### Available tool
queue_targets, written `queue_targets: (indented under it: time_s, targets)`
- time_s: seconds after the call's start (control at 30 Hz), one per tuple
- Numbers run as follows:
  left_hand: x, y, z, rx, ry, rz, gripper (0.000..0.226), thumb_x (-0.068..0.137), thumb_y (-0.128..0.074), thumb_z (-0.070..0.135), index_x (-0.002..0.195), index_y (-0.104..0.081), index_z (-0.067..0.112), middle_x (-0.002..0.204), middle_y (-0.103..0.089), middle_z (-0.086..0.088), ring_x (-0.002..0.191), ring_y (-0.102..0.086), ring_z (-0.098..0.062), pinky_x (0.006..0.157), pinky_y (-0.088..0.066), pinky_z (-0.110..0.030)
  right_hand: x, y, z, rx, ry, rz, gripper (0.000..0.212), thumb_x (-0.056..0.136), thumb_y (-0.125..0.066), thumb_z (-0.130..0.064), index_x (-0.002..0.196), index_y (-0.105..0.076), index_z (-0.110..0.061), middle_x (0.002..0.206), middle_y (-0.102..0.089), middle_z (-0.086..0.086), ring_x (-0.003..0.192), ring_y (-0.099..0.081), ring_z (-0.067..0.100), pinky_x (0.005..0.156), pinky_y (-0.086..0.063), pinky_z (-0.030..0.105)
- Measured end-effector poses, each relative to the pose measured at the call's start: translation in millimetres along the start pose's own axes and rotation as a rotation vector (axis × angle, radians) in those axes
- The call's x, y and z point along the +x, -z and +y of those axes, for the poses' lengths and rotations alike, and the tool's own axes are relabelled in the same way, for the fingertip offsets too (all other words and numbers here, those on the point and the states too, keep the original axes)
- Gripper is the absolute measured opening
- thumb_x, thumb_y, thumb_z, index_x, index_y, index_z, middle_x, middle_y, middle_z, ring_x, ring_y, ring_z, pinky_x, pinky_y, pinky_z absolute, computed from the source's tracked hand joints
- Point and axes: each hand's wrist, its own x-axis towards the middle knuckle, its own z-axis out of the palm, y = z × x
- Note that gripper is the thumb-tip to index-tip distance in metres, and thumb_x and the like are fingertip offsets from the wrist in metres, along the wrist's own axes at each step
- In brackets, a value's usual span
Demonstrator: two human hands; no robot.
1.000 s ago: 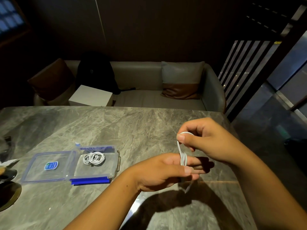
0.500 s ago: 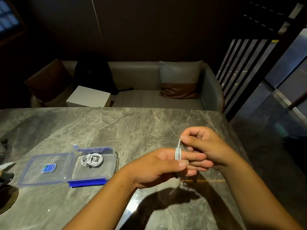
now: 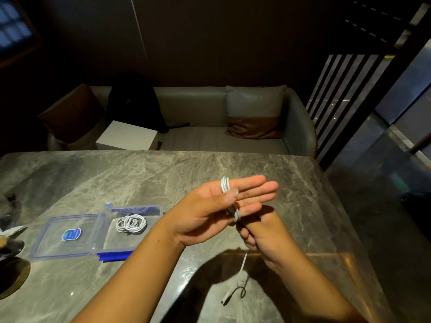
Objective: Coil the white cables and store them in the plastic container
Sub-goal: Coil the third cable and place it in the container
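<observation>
A white cable [image 3: 225, 185] is looped several times around the straight fingers of my left hand [image 3: 217, 206], with the thumb pressing the loops. Below it my right hand [image 3: 261, 231] grips the same cable under the left palm. The cable's free tail [image 3: 242, 268] hangs down from the right hand, and its plug end [image 3: 226, 299] lies on the marble table [image 3: 163, 173]. To the left an open clear plastic container [image 3: 154, 209] with blue clips holds one coiled white cable [image 3: 131, 223]. Its lid [image 3: 70, 236] lies flat beside it.
A dark round dish [image 3: 11, 273] and other dark items sit at the table's left edge. Beyond the table's far edge stands a grey sofa [image 3: 210, 138] with cushions, a black backpack [image 3: 134, 101] and a white box [image 3: 127, 136]. The table's right edge drops to the floor.
My left hand has risen and turned palm toward me with fingers extended. My right hand has dropped from above the left fingers to beneath the palm, carrying the cable around.
</observation>
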Motion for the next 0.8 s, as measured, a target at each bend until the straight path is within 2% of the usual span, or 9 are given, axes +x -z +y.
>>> queue_targets:
  time_s: [0.07,0.2,0.27,0.37,0.5,0.67,0.73,0.8]
  targets:
    - [1,3,0,-0.004,-0.013,0.035,0.053,0.098,-0.034,0.006,0.148,-0.025,-0.009,0.154,-0.032,-0.027,0.145,-0.030,-0.038,0.121,-0.021,-0.044,-13,-7,1,0.018,0.054,-0.029,0.030,0.097,-0.048,-0.005,0.073,-0.065,-0.011,0.052,-0.049,0.000,0.037,-0.037,0.007,0.038,-0.028,0.020]
    - [2,7,-4,-0.027,0.008,0.083,0.052,0.098,-0.032,-0.001,0.149,-0.025,-0.008,0.155,-0.033,-0.025,0.145,-0.030,-0.037,0.121,-0.020,-0.043,-30,-15,0,0.020,0.099,-0.012,0.037,0.100,-0.051,-0.017,0.072,-0.069,-0.002,0.052,-0.055,0.009,0.037,-0.043,0.012,0.038,-0.034,0.022]
    - [3,10,-7,-0.064,0.018,0.110,0.053,0.095,-0.030,-0.006,0.148,-0.026,-0.009,0.154,-0.033,-0.026,0.145,-0.031,-0.037,0.121,-0.020,-0.043,-38,-16,-2,-0.005,0.092,-0.027,0.033,0.100,-0.050,-0.017,0.079,-0.069,-0.001,0.054,-0.058,0.010,0.039,-0.045,0.014,0.039,-0.036,0.023]
    - [1,16,-10,-0.094,0.041,0.144,0.057,0.091,-0.029,-0.008,0.148,-0.026,-0.009,0.154,-0.034,-0.026,0.145,-0.032,-0.037,0.121,-0.019,-0.043,-55,-12,-12,-0.033,0.070,-0.090,0.023,0.099,-0.052,-0.013,0.089,-0.072,-0.008,0.058,-0.062,0.011,0.040,-0.048,0.016,0.040,-0.038,0.023]
    - [0,20,-16,-0.056,0.086,0.159,0.056,0.094,-0.033,-0.007,0.149,-0.025,-0.007,0.154,-0.034,-0.023,0.145,-0.032,-0.034,0.121,-0.019,-0.042,-73,-3,-31,-0.147,0.085,-0.178,0.015,0.096,-0.059,-0.013,0.089,-0.071,-0.010,0.056,-0.064,0.007,0.036,-0.043,0.009,0.039,-0.034,0.016]
    - [-3,19,-20,-0.079,0.138,0.102,0.056,0.095,-0.034,-0.007,0.149,-0.022,-0.009,0.154,-0.032,-0.026,0.145,-0.031,-0.036,0.121,-0.022,-0.043,-83,13,-66,-0.222,0.233,-0.151,0.015,0.091,-0.065,-0.014,0.081,-0.073,-0.006,0.050,-0.060,0.002,0.042,-0.045,0.004,0.047,-0.036,0.012]
    - [-4,17,-22,-0.119,0.154,0.063,0.055,0.094,-0.034,-0.007,0.148,-0.024,-0.011,0.153,-0.034,-0.028,0.144,-0.034,-0.036,0.119,-0.026,-0.042,-82,22,-79,-0.251,0.307,-0.097,0.015,0.089,-0.065,-0.015,0.079,-0.074,-0.008,0.051,-0.059,0.003,0.045,-0.046,0.007,0.048,-0.037,0.014]
    - [-4,16,-24,-0.115,0.178,0.058,0.056,0.093,-0.039,-0.006,0.148,-0.026,-0.010,0.152,-0.034,-0.028,0.143,-0.035,-0.036,0.121,-0.023,-0.043,-80,30,-88,-0.327,0.366,-0.085,0.015,0.090,-0.065,-0.014,0.080,-0.076,-0.012,0.052,-0.060,0.005,0.045,-0.043,0.010,0.046,-0.034,0.016]
